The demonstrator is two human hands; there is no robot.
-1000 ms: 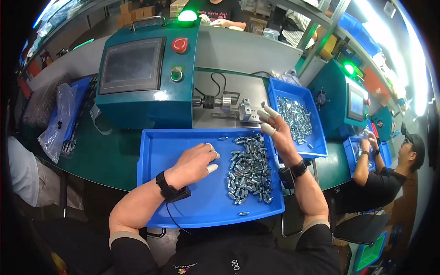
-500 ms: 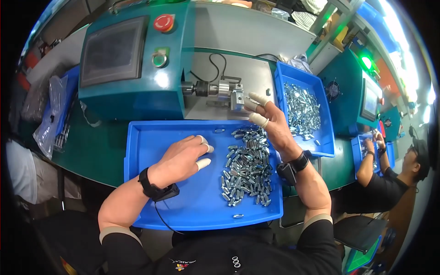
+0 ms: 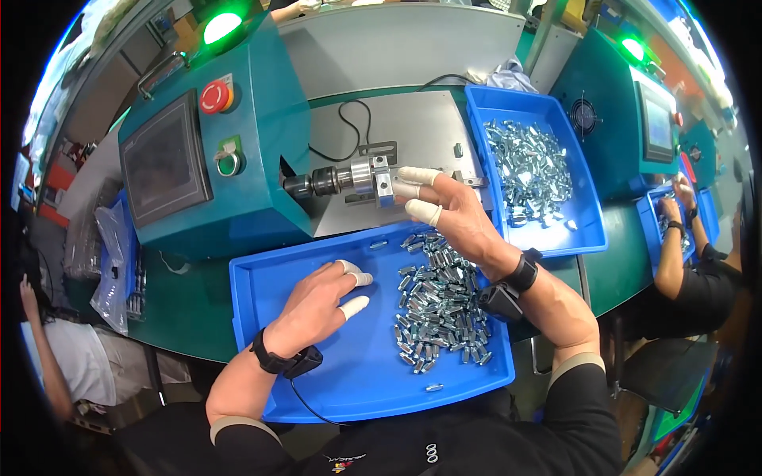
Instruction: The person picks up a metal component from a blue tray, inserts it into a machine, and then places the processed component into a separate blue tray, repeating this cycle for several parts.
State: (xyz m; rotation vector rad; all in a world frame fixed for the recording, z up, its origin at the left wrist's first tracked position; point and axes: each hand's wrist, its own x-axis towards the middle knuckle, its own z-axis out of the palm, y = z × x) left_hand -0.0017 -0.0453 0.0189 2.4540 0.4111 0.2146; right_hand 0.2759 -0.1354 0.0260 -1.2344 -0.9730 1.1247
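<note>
My right hand reaches to the metal clamp block at the end of the machine's chuck and shaft. Its fingers, in white finger cots, are stretched out, with the thumb a little apart below them. The fingertips are at the block's right side; whether they touch it I cannot tell. My left hand hovers above the bare left part of the large blue tray, thumb and fingers apart, holding nothing visible. Small shiny metal fittings lie heaped in the tray's right half, beside my left hand and below my right.
The green machine with a dark screen and red stop button stands at the left. A second blue tray of fittings sits at the right. Further right, a co-worker works at another machine. A plastic bag lies far left.
The view has tilted and shifted, bringing the machine's lit green lamp into sight. My right hand stays at the clamp block, and my left hand remains over the tray with its fingers apart.
</note>
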